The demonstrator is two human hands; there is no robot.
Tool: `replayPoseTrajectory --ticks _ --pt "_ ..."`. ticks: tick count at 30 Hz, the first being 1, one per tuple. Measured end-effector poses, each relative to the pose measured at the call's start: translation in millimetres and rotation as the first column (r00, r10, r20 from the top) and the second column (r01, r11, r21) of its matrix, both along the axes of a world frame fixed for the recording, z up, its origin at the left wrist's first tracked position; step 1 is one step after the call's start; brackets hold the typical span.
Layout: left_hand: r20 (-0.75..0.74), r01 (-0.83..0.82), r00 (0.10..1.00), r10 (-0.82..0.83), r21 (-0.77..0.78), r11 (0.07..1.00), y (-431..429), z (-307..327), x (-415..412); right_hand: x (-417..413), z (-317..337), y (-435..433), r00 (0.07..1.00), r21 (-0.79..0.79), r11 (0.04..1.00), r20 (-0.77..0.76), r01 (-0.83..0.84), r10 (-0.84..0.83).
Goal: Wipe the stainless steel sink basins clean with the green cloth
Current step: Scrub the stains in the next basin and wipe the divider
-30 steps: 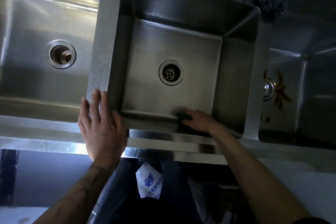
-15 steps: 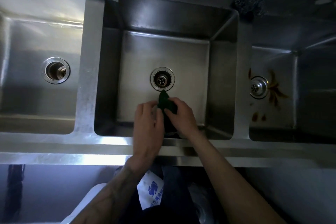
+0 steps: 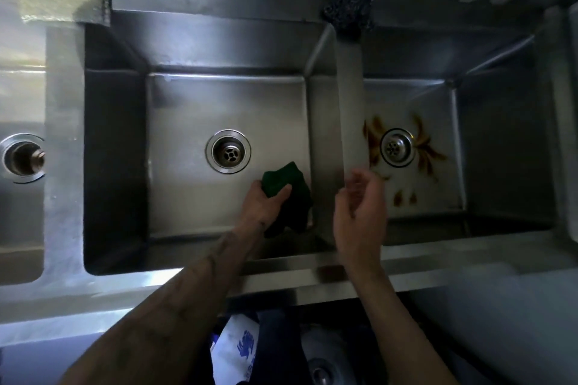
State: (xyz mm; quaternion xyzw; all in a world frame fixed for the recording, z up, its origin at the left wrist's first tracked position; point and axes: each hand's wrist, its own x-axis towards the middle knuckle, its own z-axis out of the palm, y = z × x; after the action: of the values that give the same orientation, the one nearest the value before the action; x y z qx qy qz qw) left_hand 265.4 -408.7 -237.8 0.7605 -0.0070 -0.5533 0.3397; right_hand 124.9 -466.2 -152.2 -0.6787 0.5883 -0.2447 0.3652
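A stainless steel sink unit (image 3: 65,166) spans the view with three basins side by side. The middle basin (image 3: 187,197) has a round drain (image 3: 228,151) at its floor; the right basin (image 3: 438,191) shows brown stains (image 3: 428,162) around its own drain (image 3: 397,147). The left hand (image 3: 261,206) is closed around the green cloth (image 3: 284,187), low in the middle basin's near right corner. The right hand (image 3: 359,216) hovers over the divider (image 3: 350,103), fingers loosely curled, holding nothing. A dark steel-wool scourer (image 3: 347,11) sits on the back ledge.
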Motion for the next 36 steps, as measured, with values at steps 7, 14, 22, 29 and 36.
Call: replayPoseTrajectory --ticks 7,14,22,29,36 --pt "-0.027 0.166 0.986 -0.164 0.157 0.974 -41.1 -35.5 -53.8 -18.1 -45.7 -47.7 0.948 -0.121 0.993 -0.316 -0.006 -0.032" --pt "-0.095 -0.072 0.992 0.089 0.167 0.983 -50.4 -85.0 -78.3 -16.8 -51.0 -45.8 0.938 -0.168 0.986 -0.344 -0.01 -0.049" --pt "-0.056 -0.186 0.982 0.181 -0.108 0.977 -54.5 3.9 -86.7 -14.3 -49.9 -46.0 0.927 -0.149 0.989 -0.369 0.02 -0.074" --pt "0.007 -0.141 0.99 0.143 -0.11 0.984 -60.5 8.5 -88.7 -13.8 -51.9 -46.5 0.913 -0.168 0.985 -0.397 0.028 -0.093" --pt "-0.022 -0.189 0.982 0.187 -0.101 0.977 -71.6 -15.4 -90.0 -13.7 -51.2 -47.1 0.92 -0.172 0.984 -0.38 0.035 -0.099"
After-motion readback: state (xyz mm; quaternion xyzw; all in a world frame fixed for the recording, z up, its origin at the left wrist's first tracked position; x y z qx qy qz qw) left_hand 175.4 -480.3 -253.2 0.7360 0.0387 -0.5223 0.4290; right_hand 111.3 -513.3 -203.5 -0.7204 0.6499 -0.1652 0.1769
